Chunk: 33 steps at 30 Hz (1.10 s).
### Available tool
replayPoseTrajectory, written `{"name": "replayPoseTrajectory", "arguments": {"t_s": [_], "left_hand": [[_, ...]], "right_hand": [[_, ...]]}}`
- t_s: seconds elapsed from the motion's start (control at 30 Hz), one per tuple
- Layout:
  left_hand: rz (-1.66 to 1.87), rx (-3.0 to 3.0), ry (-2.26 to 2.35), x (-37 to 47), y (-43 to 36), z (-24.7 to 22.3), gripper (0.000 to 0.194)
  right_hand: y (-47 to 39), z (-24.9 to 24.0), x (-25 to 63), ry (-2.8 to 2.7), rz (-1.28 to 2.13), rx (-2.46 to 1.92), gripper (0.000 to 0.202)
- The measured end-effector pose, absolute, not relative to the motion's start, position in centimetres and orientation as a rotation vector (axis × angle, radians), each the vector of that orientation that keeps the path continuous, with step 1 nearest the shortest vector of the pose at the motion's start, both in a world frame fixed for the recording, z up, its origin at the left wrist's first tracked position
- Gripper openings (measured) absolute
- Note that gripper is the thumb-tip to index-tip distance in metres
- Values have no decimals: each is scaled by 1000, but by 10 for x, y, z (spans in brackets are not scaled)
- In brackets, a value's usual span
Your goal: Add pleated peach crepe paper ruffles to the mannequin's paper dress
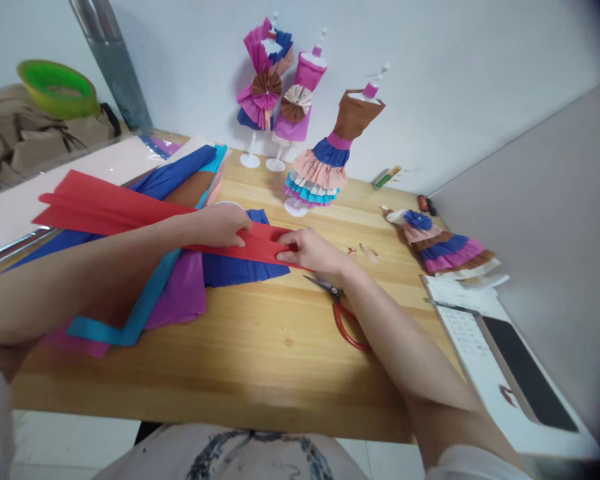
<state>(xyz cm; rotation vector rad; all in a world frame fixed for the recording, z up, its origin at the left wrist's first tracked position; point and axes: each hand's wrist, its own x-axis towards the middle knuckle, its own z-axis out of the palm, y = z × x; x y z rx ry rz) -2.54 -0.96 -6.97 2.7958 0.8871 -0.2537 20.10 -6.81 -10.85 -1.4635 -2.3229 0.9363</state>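
Observation:
A long folded strip of red crepe paper [111,205] stretches across the table from the left to the middle. My left hand [221,225] is closed on it, thumb and fingertips against the red surface. Further right, my right hand [310,249] pinches the strip near its right end. Beneath the strip lie blue crepe paper [247,269], purple crepe paper [181,291] and turquoise crepe paper [147,308]. Scissors with red handles [337,301] rest on the table, partly under my right forearm.
Three small dress forms in paper dresses, one with a tiered ruffled skirt [320,170], stand by the wall. Another paper dress [447,247] lies at right, near a white board with a dark panel [527,373]. A green bowl [55,88] and metal cylinder [113,73] are at left.

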Motion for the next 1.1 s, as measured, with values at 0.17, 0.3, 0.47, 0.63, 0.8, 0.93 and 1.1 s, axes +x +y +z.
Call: {"name": "replayPoseTrajectory", "arguments": {"t_s": [0.17,0.3,0.47,0.63,0.8,0.93,1.1], "left_hand": [[-351,2597,919,-41,-4,-63,23],[-376,2512,878,-52,2,-65,21],[-401,2452,972,-62,2,-65,16],[-409,2397,1052,-73,0,-63,19],[-428,2398,1028,-88,2,-62,25],[-426,2407,1051,-98,2,-63,23],[-462,2443,1059,-109,3,-62,29]], "right_hand": [[-61,-116,204,-2190,1160,-1399,34],[-58,-117,205,-2180,1139,-1428,34],[-57,-117,206,-2194,1113,-1471,34],[-58,-119,205,-2249,1007,-1489,34],[-58,-118,205,-2289,972,-1516,33],[-60,-117,204,-2338,912,-1523,33],[-60,-118,203,-2353,901,-1526,31]]}}
